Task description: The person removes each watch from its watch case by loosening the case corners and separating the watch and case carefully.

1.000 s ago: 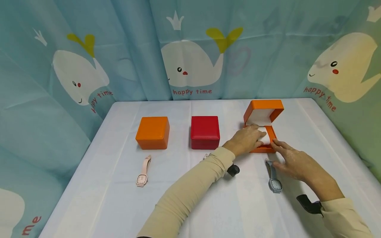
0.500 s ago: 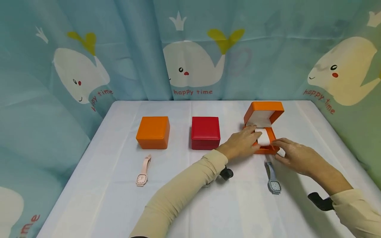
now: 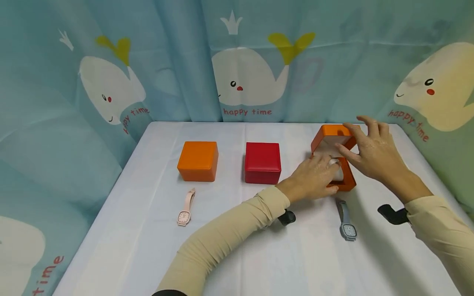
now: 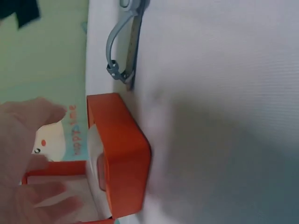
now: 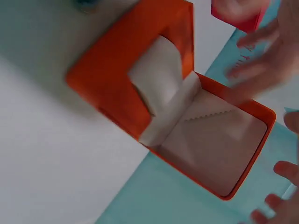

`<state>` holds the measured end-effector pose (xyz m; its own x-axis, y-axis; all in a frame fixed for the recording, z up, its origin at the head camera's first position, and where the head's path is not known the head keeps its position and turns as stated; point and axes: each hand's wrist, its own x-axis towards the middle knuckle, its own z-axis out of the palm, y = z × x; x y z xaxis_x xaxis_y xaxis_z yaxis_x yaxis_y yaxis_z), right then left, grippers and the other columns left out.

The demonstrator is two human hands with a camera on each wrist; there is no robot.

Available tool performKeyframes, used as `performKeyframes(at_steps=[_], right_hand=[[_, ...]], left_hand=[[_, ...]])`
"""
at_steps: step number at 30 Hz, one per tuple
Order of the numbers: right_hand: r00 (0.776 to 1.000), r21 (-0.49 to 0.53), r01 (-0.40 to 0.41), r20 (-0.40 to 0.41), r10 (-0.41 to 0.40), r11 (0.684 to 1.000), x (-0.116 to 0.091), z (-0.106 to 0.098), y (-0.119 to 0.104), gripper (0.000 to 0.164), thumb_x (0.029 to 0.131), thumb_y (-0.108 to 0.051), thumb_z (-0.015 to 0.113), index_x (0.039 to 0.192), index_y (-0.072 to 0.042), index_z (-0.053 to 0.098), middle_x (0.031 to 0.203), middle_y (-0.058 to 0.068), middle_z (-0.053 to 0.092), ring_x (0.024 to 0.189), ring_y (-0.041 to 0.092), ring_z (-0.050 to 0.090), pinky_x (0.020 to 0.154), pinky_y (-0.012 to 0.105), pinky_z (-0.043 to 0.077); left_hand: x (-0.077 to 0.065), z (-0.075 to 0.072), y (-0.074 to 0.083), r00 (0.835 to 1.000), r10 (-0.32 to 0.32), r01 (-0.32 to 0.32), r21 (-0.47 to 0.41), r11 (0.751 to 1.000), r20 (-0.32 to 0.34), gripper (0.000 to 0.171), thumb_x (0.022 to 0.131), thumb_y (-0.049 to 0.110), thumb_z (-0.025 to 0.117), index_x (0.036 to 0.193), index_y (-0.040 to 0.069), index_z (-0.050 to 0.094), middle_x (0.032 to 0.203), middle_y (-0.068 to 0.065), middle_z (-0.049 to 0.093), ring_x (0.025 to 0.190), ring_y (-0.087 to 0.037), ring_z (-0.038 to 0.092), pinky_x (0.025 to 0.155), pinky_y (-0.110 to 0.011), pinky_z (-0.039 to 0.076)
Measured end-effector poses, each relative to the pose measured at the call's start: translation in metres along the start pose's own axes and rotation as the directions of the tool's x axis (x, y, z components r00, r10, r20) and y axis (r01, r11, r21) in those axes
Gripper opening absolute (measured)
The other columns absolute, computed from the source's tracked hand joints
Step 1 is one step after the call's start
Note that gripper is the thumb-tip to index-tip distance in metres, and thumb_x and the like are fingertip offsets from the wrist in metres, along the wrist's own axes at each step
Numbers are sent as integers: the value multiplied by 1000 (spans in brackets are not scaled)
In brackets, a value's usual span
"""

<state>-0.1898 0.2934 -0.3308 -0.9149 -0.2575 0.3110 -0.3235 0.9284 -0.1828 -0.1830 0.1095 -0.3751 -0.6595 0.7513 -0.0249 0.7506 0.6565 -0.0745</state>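
An orange watch box (image 3: 349,183) stands with its lid raised at the right rear of the table. Inside it sits a white watch cushion (image 5: 159,70). Over the box's left side and cushion reaches my left hand (image 3: 311,176), its fingers extended and holding nothing visible. Beside the raised lid (image 3: 332,130), my right hand (image 3: 377,152) has its fingers spread, fingertips overlapping the lid's right edge in the head view. Both hands' fingers look blurred in the right wrist view. A grey-blue watch (image 3: 348,230) lies on the cloth in front of the box.
A closed orange box (image 3: 198,160) and a closed red box (image 3: 263,162) stand to the left. One pink watch (image 3: 184,213) lies before the orange one. My left sleeve (image 3: 229,230) crosses the table's middle. Behind hangs a whale-print curtain (image 3: 185,82).
My right hand has risen from the box's front right corner to beside the lid. The left hand has shifted slightly, staying over the box. The head view has moved a little.
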Motion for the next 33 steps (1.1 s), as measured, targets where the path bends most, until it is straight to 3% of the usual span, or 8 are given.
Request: performKeyframes(at_steps=[3, 7, 10, 13, 16, 22, 27, 33], right_hand=[[983, -36, -137, 119, 140, 990, 10, 1, 2, 78, 101, -61, 47, 160, -13, 30, 156, 35, 21, 128, 63, 29, 93, 76, 34], [912, -53, -291, 286, 293, 955, 21, 3, 2, 96, 94, -79, 30, 164, -15, 15, 147, 44, 26, 116, 66, 42, 75, 72, 45], [873, -84, -332, 352, 339, 940, 27, 4, -1, 106, 89, -86, 28, 163, -12, 13, 137, 48, 32, 102, 63, 52, 66, 63, 48], [869, -99, -345, 341, 358, 933, 31, 6, -7, 107, 86, -88, 31, 160, -10, 21, 126, 48, 38, 91, 58, 54, 61, 58, 47], [866, -100, -358, 338, 370, 928, 36, 8, -12, 105, 86, -89, 30, 152, -7, 26, 116, 45, 40, 87, 56, 53, 61, 60, 46], [857, -75, -365, 363, 366, 928, 42, 6, -16, 98, 88, -84, 34, 139, -1, 29, 105, 40, 41, 78, 50, 53, 58, 55, 46], [844, -57, -342, 420, 334, 938, 48, -3, -15, 91, 90, -79, 41, 133, 0, 31, 108, 41, 40, 75, 50, 52, 59, 54, 45], [817, -90, -327, 473, 330, 941, 51, -8, -15, 99, 91, -82, 32, 144, 1, 30, 123, 49, 33, 86, 58, 52, 66, 61, 46]], left_hand=[[-4, 0, 3, 996, 22, -23, 12, 1000, 87, 57, 100, 60, 50, 147, 28, 52, 145, 1, 48, 124, -17, 52, 98, -31, 47], [-8, 2, 6, 987, 21, -20, -8, 1000, 162, 43, 99, 58, 55, 127, 28, 66, 131, 5, 55, 97, -11, 60, 82, -30, 53], [-10, 4, 5, 983, 30, -23, -36, 999, 181, 32, 99, 54, 57, 112, 28, 71, 129, 5, 55, 83, -8, 59, 73, -30, 55], [-12, 4, 3, 982, 45, -36, -50, 998, 186, 28, 100, 51, 58, 106, 27, 71, 130, 6, 53, 81, -7, 58, 72, -29, 55], [-13, 3, 1, 978, 49, -39, -52, 998, 202, 29, 99, 51, 59, 110, 27, 72, 133, 6, 52, 86, -6, 59, 74, -29, 55], [-15, -1, 1, 959, 31, -9, -77, 997, 281, 53, 97, 56, 60, 144, 32, 58, 151, 7, 38, 104, -9, 59, 88, -32, 53], [-16, -1, 4, 957, 25, -3, -78, 997, 291, 59, 97, 57, 60, 152, 37, 49, 154, 9, 34, 107, -10, 59, 87, -33, 52], [-18, 1, 4, 960, 10, 9, -67, 998, 282, 55, 99, 52, 57, 152, 40, 47, 154, 11, 34, 106, -10, 59, 83, -33, 52]])
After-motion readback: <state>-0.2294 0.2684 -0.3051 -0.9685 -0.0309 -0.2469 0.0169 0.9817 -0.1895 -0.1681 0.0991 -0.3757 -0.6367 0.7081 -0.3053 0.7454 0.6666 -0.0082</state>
